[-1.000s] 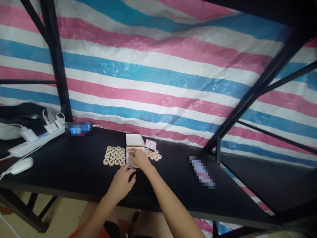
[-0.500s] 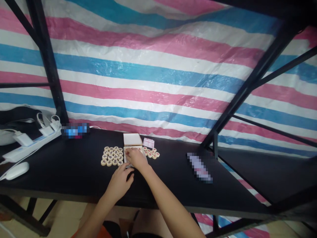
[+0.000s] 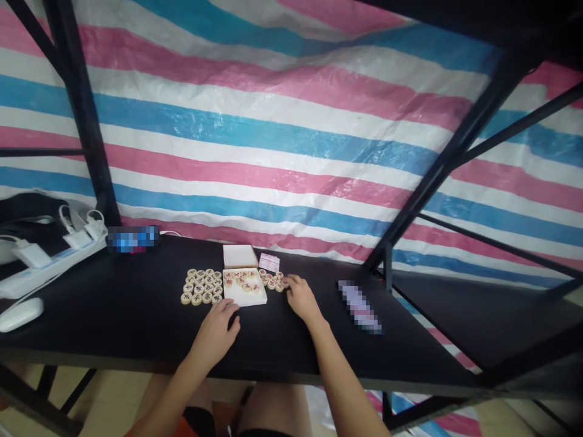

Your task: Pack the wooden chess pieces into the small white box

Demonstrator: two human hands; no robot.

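A white shallow box (image 3: 249, 296) lies on the black table (image 3: 136, 321) with a few round wooden game discs (image 3: 240, 278) along its far side. My left hand (image 3: 217, 328) rests fingers-down at the box's near left corner and touches its edge. To the right, my right hand (image 3: 298, 296) reaches the small group of red-marked discs (image 3: 272, 281), its fingers curled at them. A larger group of dark-marked discs (image 3: 200, 286) sits left of the box. The box lid (image 3: 239, 256) lies just behind.
A small pink-and-white paper (image 3: 269, 262) lies by the lid. A white power strip with plugs (image 3: 40, 267) and a white mouse (image 3: 20, 314) sit at the left. Blurred objects lie at the back left (image 3: 133, 238) and right (image 3: 361, 306). Black frame bars (image 3: 428, 188) rise around, with a striped tarp behind.
My right hand left the box and moved right to the red-marked discs. The discs in the box are now uncovered. My left hand stayed at the box's near corner.
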